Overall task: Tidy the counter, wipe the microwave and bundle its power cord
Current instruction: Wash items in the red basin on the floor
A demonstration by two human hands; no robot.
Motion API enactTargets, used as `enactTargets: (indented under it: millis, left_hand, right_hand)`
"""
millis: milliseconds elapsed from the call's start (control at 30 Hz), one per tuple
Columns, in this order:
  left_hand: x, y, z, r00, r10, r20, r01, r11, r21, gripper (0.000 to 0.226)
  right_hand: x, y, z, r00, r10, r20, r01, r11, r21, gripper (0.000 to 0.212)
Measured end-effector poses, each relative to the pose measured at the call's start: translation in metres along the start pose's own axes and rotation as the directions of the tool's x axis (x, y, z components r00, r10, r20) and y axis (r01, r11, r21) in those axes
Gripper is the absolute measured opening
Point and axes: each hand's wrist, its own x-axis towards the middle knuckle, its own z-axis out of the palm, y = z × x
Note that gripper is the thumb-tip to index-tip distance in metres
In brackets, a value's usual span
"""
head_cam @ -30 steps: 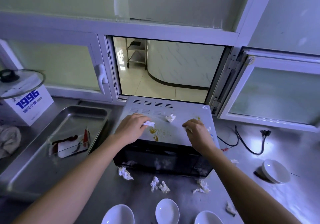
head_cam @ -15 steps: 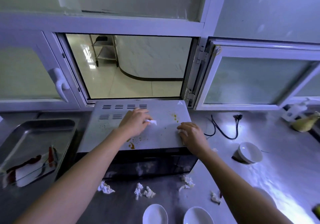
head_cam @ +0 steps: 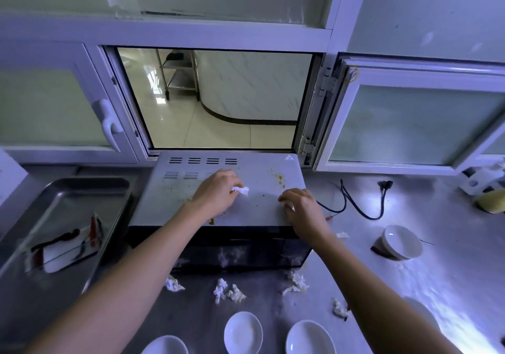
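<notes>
My left hand [head_cam: 216, 193] has its fingers curled, pinching a white tissue wad [head_cam: 241, 190] against the top of the microwave [head_cam: 175, 203]. My right hand [head_cam: 300, 206] sits near the right front corner of that top, fingers curled over a second tissue scrap [head_cam: 289, 205]. Yellow-brown spots [head_cam: 278, 177] mark the top beyond it. The power cord [head_cam: 363, 206] lies loose on the counter [head_cam: 451, 258] just right of the microwave. Crumpled tissues [head_cam: 228, 293] and small white dishes [head_cam: 243, 331] lie on the counter in front.

Commercial kitchen, prob. a canteen. Steel counter [head_cam: 451, 271] is holding a steel tray [head_cam: 68, 198], w/ serving hatch [head_cam: 213, 96] opening behind.
</notes>
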Motion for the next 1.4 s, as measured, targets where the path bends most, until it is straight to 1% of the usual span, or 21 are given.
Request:
enactTargets:
  millis: [100,200,333,433,533,733,833,933,1033,1100,1200,1300,1400]
  left_hand:
    - [-0.017,0.008,-0.005,0.999,-0.026,-0.024,0.026,1.000,-0.005,0.019]
    - [-0.041,0.016,-0.010,0.997,-0.053,-0.059,0.053,0.999,-0.007,0.018]
    - [-0.078,0.023,-0.017,0.988,-0.110,-0.105,0.112,0.994,0.014,0.015]
    - [-0.112,0.025,-0.022,0.974,-0.172,-0.148,0.178,0.984,0.025,0.019]
    - [-0.155,0.020,-0.029,0.953,-0.234,-0.193,0.242,0.970,0.022,0.021]
    - [-0.252,-0.011,-0.050,0.872,-0.393,-0.292,0.399,0.916,-0.041,0.021]
    - [-0.311,-0.029,-0.059,0.813,-0.482,-0.328,0.483,0.872,-0.083,0.017]
    - [-0.376,-0.049,-0.068,0.751,-0.571,-0.333,0.574,0.813,-0.099,0.009]
    - [-0.449,-0.076,-0.073,0.704,-0.626,-0.337,0.608,0.775,-0.172,0.013]
    - [-0.501,-0.093,-0.073,0.661,-0.672,-0.335,0.653,0.734,-0.185,0.012]
    - [-0.582,-0.111,-0.072,0.582,-0.735,-0.348,0.703,0.670,-0.240,0.024]
    - [-0.657,-0.123,-0.068,0.496,-0.792,-0.355,0.763,0.593,-0.258,0.009]
    - [-0.722,-0.131,-0.062,0.388,-0.858,-0.335,0.825,0.486,-0.288,0.016]
  right_hand:
    - [-0.001,-0.011,-0.002,0.998,-0.062,0.011,0.062,0.998,0.022,0.020]
    - [-0.003,-0.021,-0.002,0.995,-0.093,0.020,0.092,0.994,0.053,0.019]
    - [-0.010,-0.038,0.002,0.983,-0.181,0.025,0.177,0.979,0.103,0.021]
    - [-0.016,-0.058,0.009,0.968,-0.251,0.019,0.245,0.958,0.147,0.020]
    - [-0.028,-0.081,0.024,0.946,-0.319,0.049,0.304,0.932,0.198,0.022]
    - [-0.053,-0.152,0.058,0.881,-0.467,0.075,0.431,0.858,0.278,0.017]
    - [-0.069,-0.197,0.085,0.828,-0.550,0.109,0.493,0.806,0.327,0.017]
    - [-0.095,-0.249,0.120,0.780,-0.607,0.152,0.528,0.769,0.362,0.014]
    - [-0.130,-0.306,0.158,0.733,-0.649,0.204,0.547,0.741,0.389,0.012]
    - [-0.154,-0.342,0.185,0.686,-0.683,0.251,0.561,0.716,0.415,0.014]
    - [-0.191,-0.396,0.227,0.601,-0.729,0.328,0.597,0.682,0.422,0.015]
    - [-0.229,-0.445,0.264,0.534,-0.762,0.366,0.627,0.648,0.432,0.014]
    - [-0.266,-0.487,0.297,0.435,-0.806,0.401,0.649,0.589,0.481,0.014]
